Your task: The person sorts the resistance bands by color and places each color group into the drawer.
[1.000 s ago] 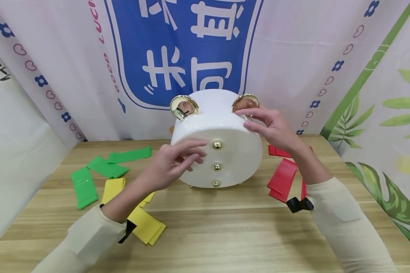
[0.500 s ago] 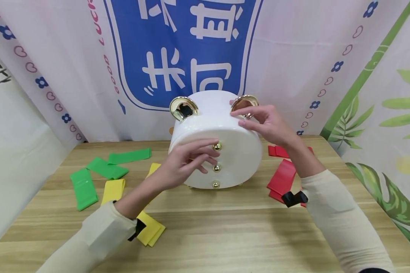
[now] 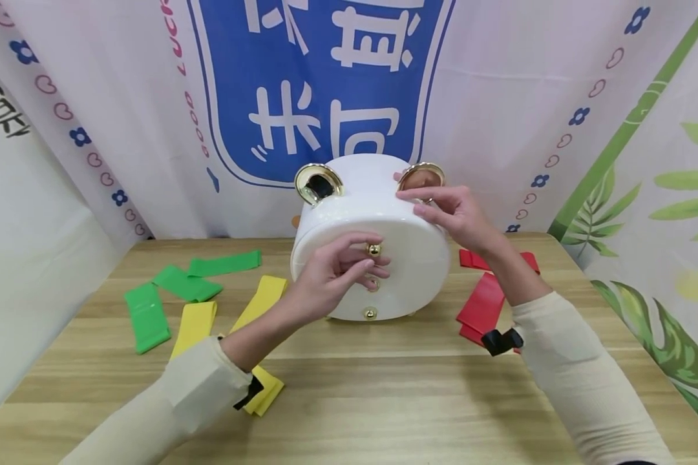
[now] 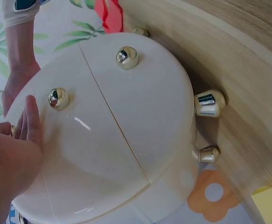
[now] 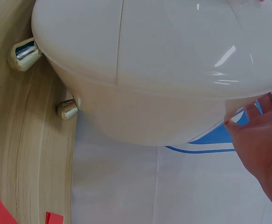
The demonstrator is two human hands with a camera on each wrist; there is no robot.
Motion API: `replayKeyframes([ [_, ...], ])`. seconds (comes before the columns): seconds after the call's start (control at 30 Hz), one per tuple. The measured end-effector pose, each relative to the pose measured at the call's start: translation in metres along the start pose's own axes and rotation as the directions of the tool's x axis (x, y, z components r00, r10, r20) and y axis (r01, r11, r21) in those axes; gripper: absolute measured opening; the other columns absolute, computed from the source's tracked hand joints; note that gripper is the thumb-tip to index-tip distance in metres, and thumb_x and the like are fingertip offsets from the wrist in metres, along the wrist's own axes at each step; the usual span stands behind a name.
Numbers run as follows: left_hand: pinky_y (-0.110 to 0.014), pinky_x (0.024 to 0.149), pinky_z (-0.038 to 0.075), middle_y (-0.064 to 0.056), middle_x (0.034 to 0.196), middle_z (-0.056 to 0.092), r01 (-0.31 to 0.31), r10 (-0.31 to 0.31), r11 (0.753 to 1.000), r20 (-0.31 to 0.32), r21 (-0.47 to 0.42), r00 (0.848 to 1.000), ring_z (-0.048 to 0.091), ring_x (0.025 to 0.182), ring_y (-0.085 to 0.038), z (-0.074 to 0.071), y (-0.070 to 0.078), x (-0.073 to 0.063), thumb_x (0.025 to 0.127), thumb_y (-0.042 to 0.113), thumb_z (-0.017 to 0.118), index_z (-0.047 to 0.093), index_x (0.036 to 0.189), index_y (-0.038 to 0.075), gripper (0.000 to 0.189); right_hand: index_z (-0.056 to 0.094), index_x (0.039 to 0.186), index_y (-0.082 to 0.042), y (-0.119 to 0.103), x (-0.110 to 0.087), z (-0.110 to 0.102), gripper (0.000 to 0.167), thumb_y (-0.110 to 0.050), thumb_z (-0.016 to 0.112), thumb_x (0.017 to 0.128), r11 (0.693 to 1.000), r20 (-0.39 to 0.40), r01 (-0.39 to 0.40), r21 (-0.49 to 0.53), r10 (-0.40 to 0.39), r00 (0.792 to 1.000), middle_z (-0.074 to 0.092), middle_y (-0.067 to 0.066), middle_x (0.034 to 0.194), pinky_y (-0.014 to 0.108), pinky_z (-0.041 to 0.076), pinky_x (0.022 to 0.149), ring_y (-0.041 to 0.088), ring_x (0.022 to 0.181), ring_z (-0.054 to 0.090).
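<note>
A white oval drawer box [image 3: 407,278] with gold ears stands on the table. Seams divide its front, and three gold knobs run down the middle. My left hand [image 3: 320,278] is at the front, with thumb and bent fingers close around the top knob [image 3: 374,250]; no firm pinch shows. The left wrist view shows the middle knob [image 4: 59,99] and bottom knob [image 4: 127,57] beside that hand. My right hand [image 3: 459,210] rests on the box's top by the right ear [image 3: 427,173], index finger extended and one fingertip showing behind the ear. The left ear [image 3: 318,184] is untouched.
Green strips [image 3: 145,316] and yellow strips [image 3: 262,300] lie on the wooden table [image 3: 384,400] at the left. Red strips [image 3: 483,303] lie at the right, under my right forearm. A printed curtain [image 3: 488,97] hangs behind the box.
My left hand has moved right across the box's front to the top knob. My right hand has stayed by the right ear with only a slight shift. The box remains in place.
</note>
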State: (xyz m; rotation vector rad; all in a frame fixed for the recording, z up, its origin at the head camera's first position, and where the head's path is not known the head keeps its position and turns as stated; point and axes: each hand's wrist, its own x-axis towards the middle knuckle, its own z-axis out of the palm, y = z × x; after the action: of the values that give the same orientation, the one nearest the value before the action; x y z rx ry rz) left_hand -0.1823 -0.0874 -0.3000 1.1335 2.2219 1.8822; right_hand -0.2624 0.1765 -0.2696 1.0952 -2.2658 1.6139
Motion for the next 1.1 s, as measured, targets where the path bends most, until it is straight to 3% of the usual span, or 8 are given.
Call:
replayKeyframes([
  [0.23, -0.044, 0.079, 0.063, -0.027, 0.117, 0.072, -0.029, 0.029, 1.0, -0.016, -0.009, 0.999, 0.075, 0.099, -0.037, 0.0002, -0.0014, 0.0019, 0.103, -0.007, 0.054, 0.053, 0.139, -0.006, 0.035, 0.07, 0.129, -0.001, 0.0001, -0.0005, -0.0014, 0.033, -0.007, 0.057, 0.1, 1.0, 0.033, 0.001, -0.02, 0.0, 0.999, 0.076, 0.001, 0.097, 0.03, 0.06, 0.058, 0.022, 0.069, 0.071],
  [0.47, -0.045, 0.08, 0.063, -0.027, 0.12, 0.071, -0.027, 0.027, 0.999, -0.012, -0.035, 1.0, 0.075, 0.1, -0.038, 0.0001, -0.0031, 0.0013, 0.104, -0.007, 0.053, 0.054, 0.141, -0.007, 0.037, 0.067, 0.133, 0.001, 0.0035, -0.0018, -0.0012, 0.034, -0.005, 0.054, 0.102, 1.0, 0.052, -0.016, 0.02, 0.015, 0.999, 0.077, 0.001, 0.101, 0.033, 0.062, 0.062, 0.023, 0.074, 0.075],
  [0.77, -0.048, 0.08, 0.063, -0.028, 0.114, 0.073, -0.025, 0.019, 0.996, -0.064, -0.087, 0.998, 0.075, 0.098, -0.04, 0.0065, -0.0045, 0.0014, 0.105, -0.006, 0.052, 0.058, 0.136, -0.009, 0.032, 0.067, 0.133, 0.002, 0.0052, -0.0045, -0.0017, 0.034, -0.005, 0.053, 0.102, 1.0, 0.061, -0.003, 0.026, 0.001, 0.998, 0.078, -0.001, 0.102, 0.031, 0.061, 0.062, 0.021, 0.075, 0.075],
  [0.93, -0.046, 0.08, 0.063, -0.029, 0.114, 0.073, -0.024, 0.018, 0.994, -0.055, -0.103, 0.998, 0.075, 0.098, -0.04, 0.0074, -0.0018, -0.0015, 0.104, -0.007, 0.053, 0.058, 0.134, -0.009, 0.031, 0.066, 0.133, 0.002, 0.0054, -0.0034, -0.0016, 0.035, -0.005, 0.052, 0.102, 0.999, 0.071, 0.006, 0.04, -0.009, 0.997, 0.078, 0.001, 0.104, 0.029, 0.06, 0.062, 0.02, 0.076, 0.075],
  [1.1, -0.049, 0.081, 0.062, -0.028, 0.112, 0.073, 0.005, -0.009, 0.993, -0.028, -0.119, 1.0, 0.076, 0.098, -0.037, 0.0085, 0.0039, -0.0067, 0.104, -0.006, 0.053, 0.06, 0.134, -0.008, 0.031, 0.066, 0.133, 0.003, 0.0066, -0.0026, -0.0029, 0.035, -0.004, 0.052, 0.102, 0.999, 0.07, 0.02, 0.025, -0.021, 0.997, 0.077, 0.0, 0.109, 0.025, 0.054, 0.06, 0.019, 0.075, 0.065],
])
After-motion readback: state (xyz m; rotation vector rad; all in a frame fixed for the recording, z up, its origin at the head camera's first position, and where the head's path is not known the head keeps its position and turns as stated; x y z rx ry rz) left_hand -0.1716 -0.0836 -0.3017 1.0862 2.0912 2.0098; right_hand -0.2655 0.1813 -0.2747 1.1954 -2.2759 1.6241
